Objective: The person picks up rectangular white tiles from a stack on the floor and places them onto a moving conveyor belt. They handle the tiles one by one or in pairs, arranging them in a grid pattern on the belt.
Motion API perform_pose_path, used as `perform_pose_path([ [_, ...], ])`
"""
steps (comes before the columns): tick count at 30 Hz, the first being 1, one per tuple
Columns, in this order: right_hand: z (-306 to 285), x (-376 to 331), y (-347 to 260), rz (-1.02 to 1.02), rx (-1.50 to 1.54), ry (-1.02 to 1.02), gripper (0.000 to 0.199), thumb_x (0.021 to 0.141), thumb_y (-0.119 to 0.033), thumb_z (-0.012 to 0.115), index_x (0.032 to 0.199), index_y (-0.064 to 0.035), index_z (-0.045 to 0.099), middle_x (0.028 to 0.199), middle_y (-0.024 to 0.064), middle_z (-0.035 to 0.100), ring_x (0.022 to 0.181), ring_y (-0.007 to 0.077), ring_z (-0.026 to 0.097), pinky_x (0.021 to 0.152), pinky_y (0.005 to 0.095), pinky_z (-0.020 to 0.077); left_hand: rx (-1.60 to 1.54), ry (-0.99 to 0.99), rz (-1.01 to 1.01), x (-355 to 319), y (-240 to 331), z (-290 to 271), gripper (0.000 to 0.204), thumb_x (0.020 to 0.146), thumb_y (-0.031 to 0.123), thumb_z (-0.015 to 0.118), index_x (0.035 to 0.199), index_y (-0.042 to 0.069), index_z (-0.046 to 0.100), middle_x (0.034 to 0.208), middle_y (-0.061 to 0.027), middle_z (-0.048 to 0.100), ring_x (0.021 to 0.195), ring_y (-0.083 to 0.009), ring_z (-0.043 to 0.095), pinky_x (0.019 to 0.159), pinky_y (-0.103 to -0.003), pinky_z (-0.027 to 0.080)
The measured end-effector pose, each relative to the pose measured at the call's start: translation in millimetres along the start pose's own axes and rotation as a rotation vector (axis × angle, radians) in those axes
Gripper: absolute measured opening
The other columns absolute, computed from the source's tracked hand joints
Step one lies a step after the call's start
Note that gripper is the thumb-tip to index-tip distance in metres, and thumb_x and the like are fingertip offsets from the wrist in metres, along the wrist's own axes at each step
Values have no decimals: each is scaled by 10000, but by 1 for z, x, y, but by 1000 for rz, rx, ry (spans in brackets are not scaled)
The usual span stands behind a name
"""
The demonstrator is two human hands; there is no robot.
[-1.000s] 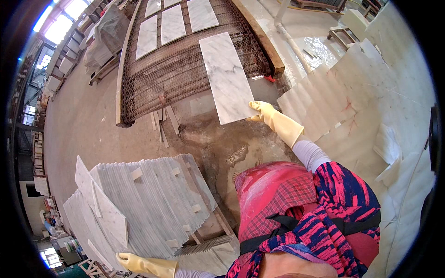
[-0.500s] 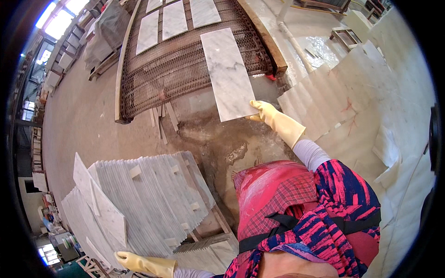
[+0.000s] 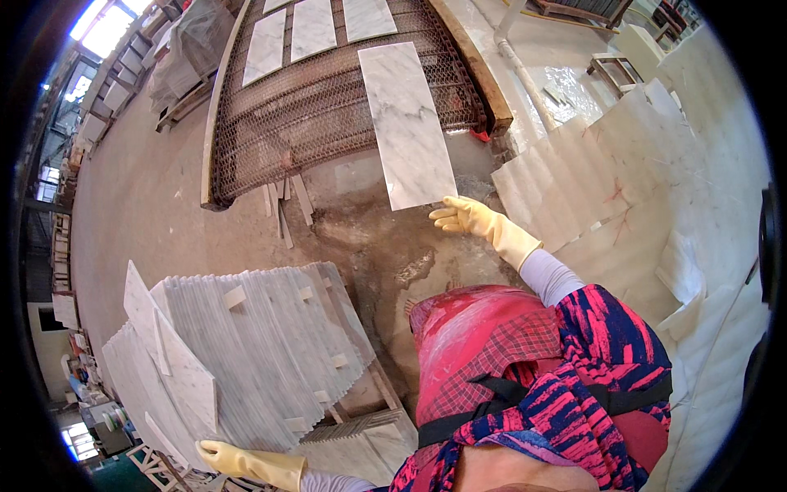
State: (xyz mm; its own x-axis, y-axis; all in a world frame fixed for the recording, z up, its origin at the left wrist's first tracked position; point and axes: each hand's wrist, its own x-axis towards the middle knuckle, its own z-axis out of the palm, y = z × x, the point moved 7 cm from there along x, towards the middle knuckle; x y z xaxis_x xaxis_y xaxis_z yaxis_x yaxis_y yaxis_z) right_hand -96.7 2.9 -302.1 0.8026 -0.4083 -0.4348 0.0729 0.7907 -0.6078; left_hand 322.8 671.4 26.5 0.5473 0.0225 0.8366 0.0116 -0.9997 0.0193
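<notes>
My right hand (image 3: pixel 471 220), in a yellow rubber glove, is open just off the near right corner of a white marble tile (image 3: pixel 408 123) with grey veins. The tile's far part lies on a wire-mesh conveyor (image 3: pixel 320 107), and its near end juts past the conveyor's end. At the lower left, my gloved left hand (image 3: pixel 250 464) is beside the near end of a tall row of upright marble tiles (image 3: pixel 246 344). Its fingers are pressed together and their undersides are hidden. One leaning tile (image 3: pixel 176 361) stands at an angle against the row, just above this hand.
Several more tiles (image 3: pixel 314 29) lie farther along the mesh. Thin stone strips (image 3: pixel 301 199) rest on the wet floor by the conveyor's end. To the right spread pale foam sheets (image 3: pixel 590 180). A wrapped stack (image 3: pixel 188 57) stands far left, a small wooden stool (image 3: pixel 616 74) far right.
My right hand has let go of the marble tile's corner and moved slightly down, its fingers spreading. The left hand stays by the stacked tiles. The view has shifted slightly.
</notes>
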Motion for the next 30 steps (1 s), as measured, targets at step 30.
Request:
perform_pose_path([
  [30, -85, -48, 151, 632, -804, 265, 373, 1030, -369, 599, 1270, -84, 614, 1010, 200, 748, 814, 276, 743, 665, 356, 619, -133, -84, -167, 61, 22, -32, 350, 959, 376, 579, 1167, 150, 746, 1149, -147, 734, 1090, -338, 684, 934, -442, 530],
])
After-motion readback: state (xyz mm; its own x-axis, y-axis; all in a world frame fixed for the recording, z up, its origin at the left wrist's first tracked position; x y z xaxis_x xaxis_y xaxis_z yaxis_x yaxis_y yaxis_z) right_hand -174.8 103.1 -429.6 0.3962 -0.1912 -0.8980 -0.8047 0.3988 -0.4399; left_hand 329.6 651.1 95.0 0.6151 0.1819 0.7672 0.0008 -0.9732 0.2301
